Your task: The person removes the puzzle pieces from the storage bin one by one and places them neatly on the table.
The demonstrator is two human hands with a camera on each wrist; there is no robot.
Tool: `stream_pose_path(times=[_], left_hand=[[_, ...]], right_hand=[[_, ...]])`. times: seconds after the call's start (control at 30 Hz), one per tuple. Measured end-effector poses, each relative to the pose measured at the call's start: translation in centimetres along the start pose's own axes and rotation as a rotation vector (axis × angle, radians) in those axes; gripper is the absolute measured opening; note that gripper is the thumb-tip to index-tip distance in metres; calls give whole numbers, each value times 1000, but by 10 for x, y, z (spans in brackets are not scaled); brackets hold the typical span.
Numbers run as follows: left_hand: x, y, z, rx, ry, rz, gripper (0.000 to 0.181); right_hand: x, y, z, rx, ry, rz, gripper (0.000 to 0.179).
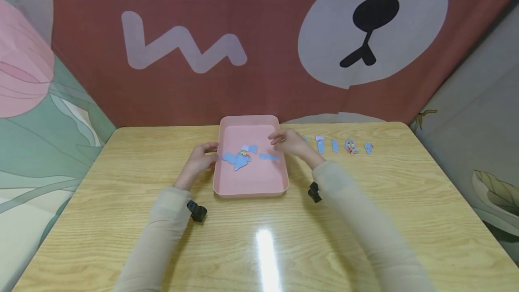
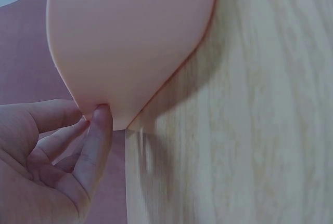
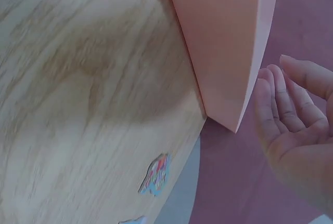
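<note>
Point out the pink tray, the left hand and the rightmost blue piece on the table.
Pink tray (image 1: 251,182), head view: bare floor by its near wall.
Left hand (image 1: 200,159), head view: back of the hand.
Rightmost blue piece (image 1: 368,148), head view: its middle.

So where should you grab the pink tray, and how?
I'd pinch the pink tray by its raised side walls, coming from left and right. They stand up thin, which should make an easy edge to hold. Loose blue pieces lie inside, so keep it level.

Prob. a draped indoor booth: pale wood-grain table (image 1: 239,238) w/ red-brown cartoon-print fabric backdrop (image 1: 267,80), green-&-pink floral-print side drape (image 1: 36,148).
</note>
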State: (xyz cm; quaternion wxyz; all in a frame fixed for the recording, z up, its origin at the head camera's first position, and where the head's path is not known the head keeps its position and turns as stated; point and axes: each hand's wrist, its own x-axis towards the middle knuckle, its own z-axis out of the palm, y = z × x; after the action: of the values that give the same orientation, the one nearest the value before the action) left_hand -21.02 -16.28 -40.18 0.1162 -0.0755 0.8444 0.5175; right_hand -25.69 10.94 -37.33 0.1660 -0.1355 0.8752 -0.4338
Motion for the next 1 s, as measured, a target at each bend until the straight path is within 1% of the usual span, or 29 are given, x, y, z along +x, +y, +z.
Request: stream_pose_path(times=[0.07,0.27,0.53,0.63,0.73,0.87,0.93,1.0], left_hand=[[0,0,0,-3,-2,0,49],[0,-1,0,-27,-7,31,51],[0,-1,-1,-23,-15,26,52],[1,0,0,-19,-10,28,52],[2,0,0,-15,-7,22,52],[2,0,0,-15,-5,19,51],[1,-1,0,-15,-8,19,51],[1,-1,-1,-17,-10,14,51]], right_hand=[[2,-1,4,-14,-2,-11,37],[6,-2,14,-88,-19,-74,35],[11,-2,22,-137,-55,-45,33],[13,-1,24,-190,-63,-73,31],[16,-2,27,-278,-65,-98,30],[18,-6,30,-381,-76,-64,33],[18,-7,31,-411,-82,-36,36],[19,-7,32,-440,-84,-26,38]])
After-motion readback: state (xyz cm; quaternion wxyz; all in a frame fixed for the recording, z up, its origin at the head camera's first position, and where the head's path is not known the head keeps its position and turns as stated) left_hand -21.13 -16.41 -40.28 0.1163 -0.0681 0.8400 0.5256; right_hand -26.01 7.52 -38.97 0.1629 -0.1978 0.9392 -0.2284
